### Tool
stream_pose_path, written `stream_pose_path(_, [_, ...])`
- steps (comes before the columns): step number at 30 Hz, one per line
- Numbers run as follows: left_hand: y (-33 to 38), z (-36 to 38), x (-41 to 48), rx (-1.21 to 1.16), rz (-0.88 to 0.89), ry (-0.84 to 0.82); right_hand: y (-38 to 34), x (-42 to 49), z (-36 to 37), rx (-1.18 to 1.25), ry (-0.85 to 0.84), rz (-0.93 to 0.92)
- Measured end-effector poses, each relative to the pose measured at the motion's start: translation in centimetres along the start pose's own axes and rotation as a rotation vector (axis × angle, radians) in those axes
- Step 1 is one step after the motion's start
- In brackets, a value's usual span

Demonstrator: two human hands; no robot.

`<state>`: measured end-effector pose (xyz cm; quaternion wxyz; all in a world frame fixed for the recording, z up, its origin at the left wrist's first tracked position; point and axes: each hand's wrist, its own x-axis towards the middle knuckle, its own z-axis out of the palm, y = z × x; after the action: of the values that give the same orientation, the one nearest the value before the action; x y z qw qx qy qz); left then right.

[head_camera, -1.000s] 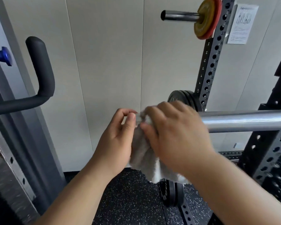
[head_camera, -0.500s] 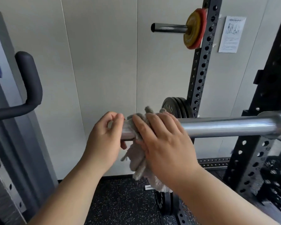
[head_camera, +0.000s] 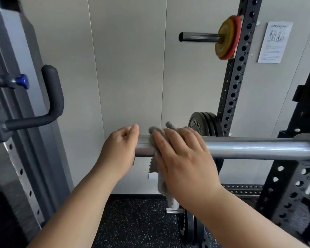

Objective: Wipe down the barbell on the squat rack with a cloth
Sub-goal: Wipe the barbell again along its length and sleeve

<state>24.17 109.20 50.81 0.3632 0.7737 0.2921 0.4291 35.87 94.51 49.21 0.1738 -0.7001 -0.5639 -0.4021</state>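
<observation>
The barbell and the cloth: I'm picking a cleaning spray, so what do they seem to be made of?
The barbell looks like steel with a bright chrome or polished finish: silvery and smooth, with long streaks of reflected light. Which plating it has cannot be told. The cloth looks like soft grey terry or microfibre fabric: it has a fuzzy, matt surface and hangs in limp folds.

Cloth (head_camera: 161, 185) draped over the barbell (head_camera: 258, 148), right hand (head_camera: 183, 158) laid flat on it, left hand (head_camera: 118, 151) curled round the left end, plates (head_camera: 203, 123) stacked behind
</observation>
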Motion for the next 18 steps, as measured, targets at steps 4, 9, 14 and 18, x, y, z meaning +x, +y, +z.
stream_pose_path(4, [-1.2,-0.1,-1.7,-0.078,0.162,0.022,0.7,-2.1,0.0,0.015,0.013,-0.056])
stream_pose_path(9, [-1.5,-1.4,-3.0,-0.167,0.203,-0.032,4.1,-2.7,-1.0,0.031,0.197,0.183])
stream_pose_path(14, [2.5,-1.8,0.1,0.095,0.239,-0.025,0.1,0.0,0.6,0.054,0.171,0.125])
stream_pose_path(18, [2.6,0.4,-0.8,0.544,0.413,0.070,0.0,-1.6,0.9,0.044,0.095,-0.017])
